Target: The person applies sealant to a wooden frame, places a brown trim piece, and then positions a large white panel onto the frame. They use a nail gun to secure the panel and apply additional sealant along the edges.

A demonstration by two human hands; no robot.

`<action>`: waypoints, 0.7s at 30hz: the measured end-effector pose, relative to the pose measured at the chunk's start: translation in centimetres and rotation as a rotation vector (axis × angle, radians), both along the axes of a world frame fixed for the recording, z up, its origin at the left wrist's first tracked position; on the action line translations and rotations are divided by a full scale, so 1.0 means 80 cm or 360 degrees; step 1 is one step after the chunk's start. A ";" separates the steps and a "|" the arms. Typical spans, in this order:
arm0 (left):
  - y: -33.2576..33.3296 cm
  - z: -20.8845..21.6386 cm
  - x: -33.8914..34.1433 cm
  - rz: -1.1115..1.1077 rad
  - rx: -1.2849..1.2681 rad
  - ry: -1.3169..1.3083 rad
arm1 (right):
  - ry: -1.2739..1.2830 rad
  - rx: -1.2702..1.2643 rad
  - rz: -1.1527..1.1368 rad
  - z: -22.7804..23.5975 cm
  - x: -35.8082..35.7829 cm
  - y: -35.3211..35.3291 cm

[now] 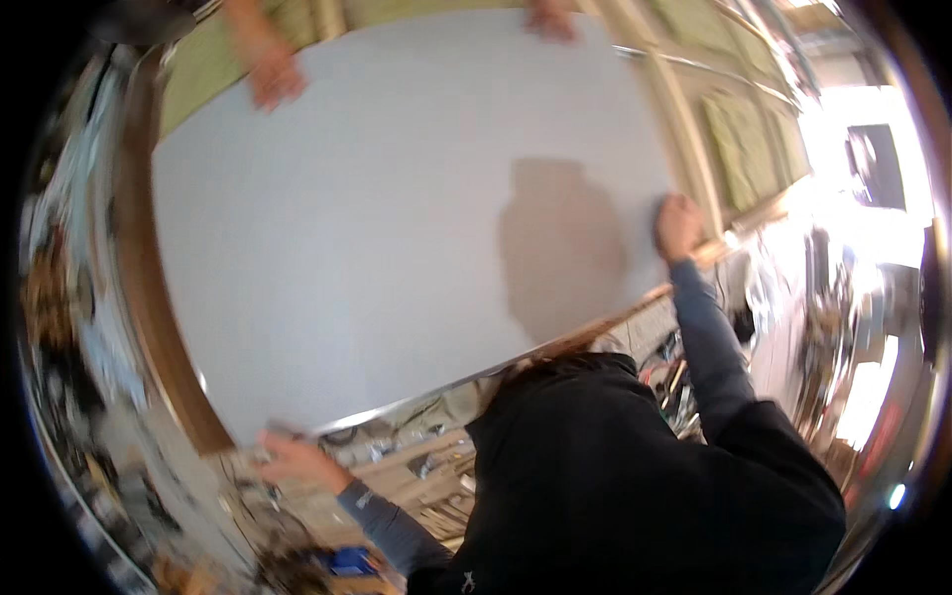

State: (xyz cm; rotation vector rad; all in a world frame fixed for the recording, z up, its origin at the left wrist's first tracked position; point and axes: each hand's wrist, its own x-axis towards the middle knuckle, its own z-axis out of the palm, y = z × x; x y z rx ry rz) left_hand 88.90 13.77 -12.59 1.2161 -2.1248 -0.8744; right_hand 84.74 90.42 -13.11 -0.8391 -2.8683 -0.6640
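Note:
A large pale grey panel (397, 228) lies across a wooden frame in front of me, a dark shadow falling on it. My right hand (679, 228) is closed at the panel's right edge, fingers curled in. At the near left corner, my left hand (297, 463) has its fingers spread beside the panel's edge; blur hides whether it touches. On the far side, another person's hand (273, 74) rests over the panel's edge, and a second hand (551, 20) shows there, blurred.
Timber framing (684, 139) with yellow-green insulation (732, 149) extends to the right. A brown board (159, 297) runs along the panel's left side. Cluttered tools and wood pieces (446, 486) lie below the near edge. Bright light enters at the far right.

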 end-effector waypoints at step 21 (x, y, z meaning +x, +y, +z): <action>0.027 -0.001 -0.013 -0.0282 -0.0697 -0.0114 | 0.0870 -0.1972 -0.0383 0.091 0.071 0.067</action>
